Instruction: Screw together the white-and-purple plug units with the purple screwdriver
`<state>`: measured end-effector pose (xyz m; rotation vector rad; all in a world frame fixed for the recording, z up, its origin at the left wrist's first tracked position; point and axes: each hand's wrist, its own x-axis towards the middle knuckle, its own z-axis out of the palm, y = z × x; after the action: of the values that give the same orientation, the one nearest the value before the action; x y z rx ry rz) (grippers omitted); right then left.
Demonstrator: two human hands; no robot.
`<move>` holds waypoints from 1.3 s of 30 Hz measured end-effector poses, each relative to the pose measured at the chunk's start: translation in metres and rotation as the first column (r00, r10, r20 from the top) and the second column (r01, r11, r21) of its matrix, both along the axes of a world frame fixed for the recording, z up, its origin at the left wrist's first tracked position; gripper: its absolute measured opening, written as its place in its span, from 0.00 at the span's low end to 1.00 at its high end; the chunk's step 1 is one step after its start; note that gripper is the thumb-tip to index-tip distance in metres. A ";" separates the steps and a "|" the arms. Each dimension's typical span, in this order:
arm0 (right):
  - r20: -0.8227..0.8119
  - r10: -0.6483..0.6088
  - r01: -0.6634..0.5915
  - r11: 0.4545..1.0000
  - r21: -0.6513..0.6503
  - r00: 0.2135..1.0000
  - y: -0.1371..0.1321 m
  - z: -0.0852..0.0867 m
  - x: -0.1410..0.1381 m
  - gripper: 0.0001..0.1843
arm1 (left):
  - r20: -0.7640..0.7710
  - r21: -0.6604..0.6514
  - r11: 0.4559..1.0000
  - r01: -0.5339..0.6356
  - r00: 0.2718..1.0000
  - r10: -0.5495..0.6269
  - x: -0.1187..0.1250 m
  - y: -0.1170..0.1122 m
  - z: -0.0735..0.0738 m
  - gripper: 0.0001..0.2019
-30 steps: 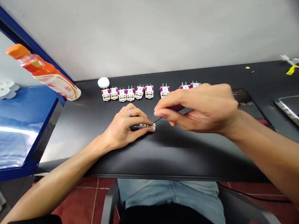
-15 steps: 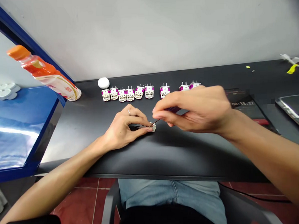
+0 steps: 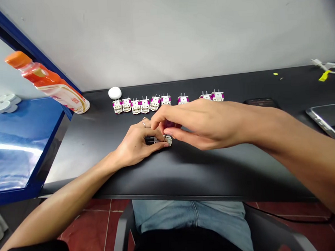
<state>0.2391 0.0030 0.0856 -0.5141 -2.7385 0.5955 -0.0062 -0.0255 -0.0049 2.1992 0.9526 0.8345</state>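
My left hand (image 3: 139,144) rests on the black desk (image 3: 203,172), its fingers pinched on a small white plug part (image 3: 168,140). My right hand (image 3: 197,124) reaches in from the right and meets it, fingers closed on a thin screwdriver whose dark handle (image 3: 170,124) barely shows between them. Its fingertips touch the plug part. Behind both hands, a row of several white and magenta plug parts (image 3: 145,104) stands on the desk.
An orange drink bottle (image 3: 49,85) leans at the left by a blue shelf (image 3: 19,144). A white oval object (image 3: 115,92) lies behind the row. A phone (image 3: 328,119) and a dark device (image 3: 260,102) lie to the right; white and yellow bits (image 3: 326,70) sit far right.
My right hand has slid left, closing onto the plug part in my left hand; the screwdriver shaft is now hidden. The left hand has stayed put.
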 end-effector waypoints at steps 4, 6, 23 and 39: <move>0.016 -0.011 0.010 0.999 0.052 1.000 0.000 -0.006 0.004 0.09 | -0.004 -0.006 1.000 0.010 1.000 -0.010 0.000 0.000 -0.001 0.07; 0.050 -0.014 0.011 0.998 0.062 0.999 -0.002 -0.006 0.005 0.10 | -0.022 -0.006 1.000 0.012 1.000 -0.012 -0.002 0.001 -0.001 0.08; 0.103 -0.012 -0.030 0.919 0.392 0.995 -0.002 -0.006 -0.011 0.18 | -0.076 0.020 0.999 0.045 0.996 -0.044 -0.008 0.003 -0.004 0.05; 0.242 0.048 -0.099 0.974 0.206 0.969 0.004 0.004 -0.013 0.18 | -0.075 0.057 0.998 -0.003 0.997 0.007 -0.004 0.001 -0.012 0.09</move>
<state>0.2266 0.0068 0.0893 -0.4566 -3.0108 0.2592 -0.0102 -0.0246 -0.0172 2.2913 0.9817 0.7953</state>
